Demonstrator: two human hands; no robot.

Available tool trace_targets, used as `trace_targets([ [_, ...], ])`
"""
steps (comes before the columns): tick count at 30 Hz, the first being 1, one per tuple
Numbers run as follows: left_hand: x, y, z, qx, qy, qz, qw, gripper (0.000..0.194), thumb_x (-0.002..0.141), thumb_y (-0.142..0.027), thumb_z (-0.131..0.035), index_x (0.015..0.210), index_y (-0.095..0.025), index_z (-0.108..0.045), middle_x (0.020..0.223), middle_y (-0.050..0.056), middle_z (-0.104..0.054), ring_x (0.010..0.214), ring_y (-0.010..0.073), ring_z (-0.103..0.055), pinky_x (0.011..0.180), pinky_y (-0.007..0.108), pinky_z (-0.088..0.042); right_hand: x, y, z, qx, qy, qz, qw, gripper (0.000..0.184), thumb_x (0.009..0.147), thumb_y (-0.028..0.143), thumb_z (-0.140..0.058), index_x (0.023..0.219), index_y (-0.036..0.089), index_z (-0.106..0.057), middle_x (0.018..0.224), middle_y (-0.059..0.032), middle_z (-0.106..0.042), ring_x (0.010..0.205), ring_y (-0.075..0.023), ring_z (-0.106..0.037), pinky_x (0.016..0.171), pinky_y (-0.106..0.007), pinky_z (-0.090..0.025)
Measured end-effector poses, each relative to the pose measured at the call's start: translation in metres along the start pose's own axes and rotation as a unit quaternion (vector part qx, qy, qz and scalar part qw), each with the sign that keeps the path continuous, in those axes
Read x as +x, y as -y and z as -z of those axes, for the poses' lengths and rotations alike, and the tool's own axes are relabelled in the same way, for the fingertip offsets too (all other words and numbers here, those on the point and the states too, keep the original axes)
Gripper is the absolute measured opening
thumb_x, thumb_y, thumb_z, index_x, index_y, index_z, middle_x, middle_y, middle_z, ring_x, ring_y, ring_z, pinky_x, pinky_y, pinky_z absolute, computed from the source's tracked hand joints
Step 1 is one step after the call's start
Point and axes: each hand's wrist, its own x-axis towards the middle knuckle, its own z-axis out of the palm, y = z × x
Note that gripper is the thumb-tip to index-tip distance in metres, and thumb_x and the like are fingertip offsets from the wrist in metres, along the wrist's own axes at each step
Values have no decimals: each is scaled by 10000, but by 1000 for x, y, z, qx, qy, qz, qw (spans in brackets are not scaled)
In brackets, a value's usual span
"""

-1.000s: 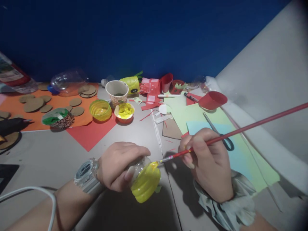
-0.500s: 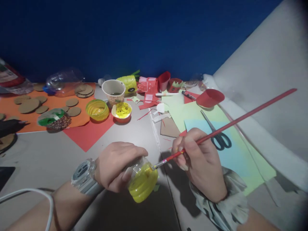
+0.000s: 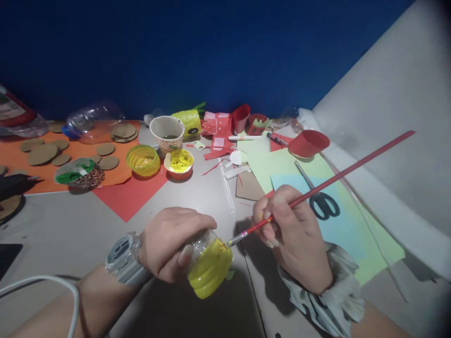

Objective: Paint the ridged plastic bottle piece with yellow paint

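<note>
My left hand (image 3: 178,239) is closed around a cut piece of clear plastic bottle (image 3: 211,267), tilted and coated mostly in yellow paint, with a bare clear band near my fingers. In my right hand (image 3: 292,230) a paintbrush (image 3: 338,176) with a long red handle is pinched near its metal collar. The brush tip meets the bottle piece's upper right edge. Beyond my hands stand a small cup of yellow paint (image 3: 179,162), a yellow-coated plastic cup (image 3: 143,160) and a paper cup (image 3: 167,134) holding dark liquid.
Scissors (image 3: 322,204) lie on blue and green paper to the right. Cardboard discs (image 3: 42,154) rest on orange paper at left, near a clear bottle (image 3: 95,123) and a cup with green paint (image 3: 79,173). A white cable (image 3: 72,286) loops over my left forearm.
The brush tip has shifted slightly right towards the bottle piece's edge, and the handle's far end has moved left. My left hand stays nearly still.
</note>
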Motion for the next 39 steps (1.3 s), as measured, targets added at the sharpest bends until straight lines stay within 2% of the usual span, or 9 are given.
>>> trace_targets([
  [10,-2,3,0,-13,5,9,1000,546,1035,-540,-151,1091,-163,-543,754,77,-717,603,199,-683,559,299,-534,1,4,-4,37,-4,-12,999,322,976,438,-600,732,240,-533,480,83,-455,383,-71,-338,387,-202,-316],
  [14,-1,2,0,-7,0,9,1000,570,1033,-561,-145,1074,-162,-549,737,72,-708,586,194,-674,549,296,-526,1,-1,-3,13,-14,-37,999,312,966,456,-615,752,240,-544,468,75,-501,372,-73,-376,377,-206,-322],
  [21,0,1,1,6,5,-7,1000,516,1044,-503,-150,1079,-163,-537,738,64,-710,580,188,-672,542,292,-521,2,-4,0,7,-45,-51,998,346,921,475,-676,723,246,-509,450,73,-501,377,-82,-386,393,-225,-308],
  [25,-1,1,0,1,6,1,1000,522,1042,-511,-149,1085,-166,-537,743,69,-714,589,194,-679,547,295,-525,6,-1,-1,24,-56,-43,997,325,936,422,-670,721,241,-507,456,74,-497,390,-81,-396,396,-202,-337],
  [29,-1,1,0,-5,6,2,1000,532,1040,-522,-149,1090,-164,-539,741,71,-713,587,195,-676,548,296,-526,8,5,-4,85,-22,-23,996,297,974,384,-600,730,234,-525,495,73,-455,404,-79,-362,380,-181,-351],
  [32,-1,2,0,-8,8,0,1000,513,1045,-498,-156,1095,-160,-539,747,72,-715,596,193,-677,556,296,-533,5,5,-6,90,-2,-43,995,270,974,392,-599,761,237,-541,508,71,-495,402,-81,-397,367,-171,-376],
  [36,-1,2,-1,-15,2,0,1000,529,1042,-526,-159,1091,-164,-541,751,71,-710,598,194,-670,554,301,-529,2,-2,-6,66,-6,-80,995,293,957,434,-628,765,235,-532,492,73,-536,415,-83,-471,403,-170,-445],
  [39,-1,2,-2,-16,-1,1,1000,532,1042,-530,-162,1084,-164,-545,743,70,-705,585,190,-659,540,301,-514,3,-6,-4,49,-17,-84,995,330,948,447,-642,731,226,-527,478,74,-534,416,-77,-475,415,-166,-447],
])
